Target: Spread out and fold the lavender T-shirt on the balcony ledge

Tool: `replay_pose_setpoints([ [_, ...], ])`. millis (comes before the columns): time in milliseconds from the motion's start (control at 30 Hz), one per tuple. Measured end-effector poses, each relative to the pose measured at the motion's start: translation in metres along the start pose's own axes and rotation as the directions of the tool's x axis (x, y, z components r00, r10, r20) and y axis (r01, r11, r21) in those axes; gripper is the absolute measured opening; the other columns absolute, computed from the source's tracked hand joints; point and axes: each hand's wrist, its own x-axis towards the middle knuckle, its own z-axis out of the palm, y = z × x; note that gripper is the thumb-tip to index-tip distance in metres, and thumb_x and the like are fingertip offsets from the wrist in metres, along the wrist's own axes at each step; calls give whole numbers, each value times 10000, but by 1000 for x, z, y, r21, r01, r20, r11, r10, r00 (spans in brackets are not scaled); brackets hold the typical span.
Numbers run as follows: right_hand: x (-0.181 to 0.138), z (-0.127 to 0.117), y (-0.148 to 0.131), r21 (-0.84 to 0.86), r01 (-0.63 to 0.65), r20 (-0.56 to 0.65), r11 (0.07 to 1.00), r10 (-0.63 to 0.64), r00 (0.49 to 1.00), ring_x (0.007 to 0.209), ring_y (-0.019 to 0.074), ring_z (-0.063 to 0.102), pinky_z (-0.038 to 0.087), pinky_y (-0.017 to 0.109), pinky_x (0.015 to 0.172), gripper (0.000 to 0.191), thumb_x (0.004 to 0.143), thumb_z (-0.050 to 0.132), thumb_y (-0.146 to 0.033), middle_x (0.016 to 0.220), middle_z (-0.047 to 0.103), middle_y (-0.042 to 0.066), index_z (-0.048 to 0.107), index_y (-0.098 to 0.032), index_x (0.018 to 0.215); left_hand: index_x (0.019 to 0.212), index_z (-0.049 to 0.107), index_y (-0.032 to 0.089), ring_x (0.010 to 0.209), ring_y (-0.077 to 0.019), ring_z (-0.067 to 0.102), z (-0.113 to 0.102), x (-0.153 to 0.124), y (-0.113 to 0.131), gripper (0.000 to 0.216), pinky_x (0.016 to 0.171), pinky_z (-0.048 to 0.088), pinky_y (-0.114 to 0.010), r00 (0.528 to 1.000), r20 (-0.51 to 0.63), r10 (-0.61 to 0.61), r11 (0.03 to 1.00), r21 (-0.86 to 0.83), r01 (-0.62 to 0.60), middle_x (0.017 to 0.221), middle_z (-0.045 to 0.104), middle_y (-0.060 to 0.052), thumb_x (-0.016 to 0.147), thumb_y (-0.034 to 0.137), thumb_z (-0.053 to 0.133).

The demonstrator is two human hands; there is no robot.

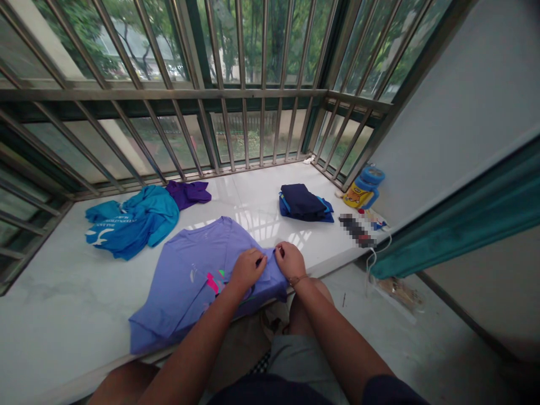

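While the lilac T-shirt (189, 275) is lying spread on the white window ledge (54, 281), near its front edge, only one part of it is being folded, so the folding is judged to be at an early stage. The body is mostly flat, with its lower hem hanging a little over the edge. The crumpled blue shirt (130, 222) and the small purple garment (189, 193) behind it are lying unfolded, well apart from the hands, while a dark navy pile (304, 203) is already lying folded on the right. A yellow and blue bottle (363, 189) is lying in the corner. The left hand (247, 270) is being closed on a pinch of lilac cloth, and the right hand (289, 260) is pinching the same edge just beside it. The fingertips are partly hidden in the cloth, the print is hard to read, and a small object near the bottle is blurred.
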Motion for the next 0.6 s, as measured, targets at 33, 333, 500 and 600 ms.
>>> replay_pose_setpoints([
  [33,0,0,0,-1,-1,1,1000,1,1000,915,240,692,496,327,892,115,1019,632,-192,912,751,64,738,-223,988,748,632,243,806,-233,636,0,0,0,327,776,467,-382,1000,-1,1,1000,-1,-1,809,679,-56,1064,304,576],
  [333,0,-1,-1,-11,2,4,1000,-2,1000,903,242,684,494,330,890,108,1022,637,-197,900,750,63,735,-226,989,757,620,247,823,-240,641,0,0,0,315,785,462,-384,1000,-5,2,1000,6,-2,820,680,-59,1064,304,582],
  [500,0,-1,-1,-16,6,7,1000,-6,1000,903,240,684,494,328,894,113,1023,632,-191,897,747,58,729,-225,976,754,611,247,822,-240,638,1,-1,-2,321,786,462,-386,1000,-4,4,1000,11,-4,823,683,-59,1068,304,575],
  [600,0,-2,-2,-21,5,7,1000,-5,1000,908,244,688,495,331,895,116,1024,631,-189,906,750,65,733,-220,977,753,615,247,825,-242,639,2,-1,-2,321,789,463,-388,1000,-7,2,1000,15,-2,821,682,-61,1066,309,574],
])
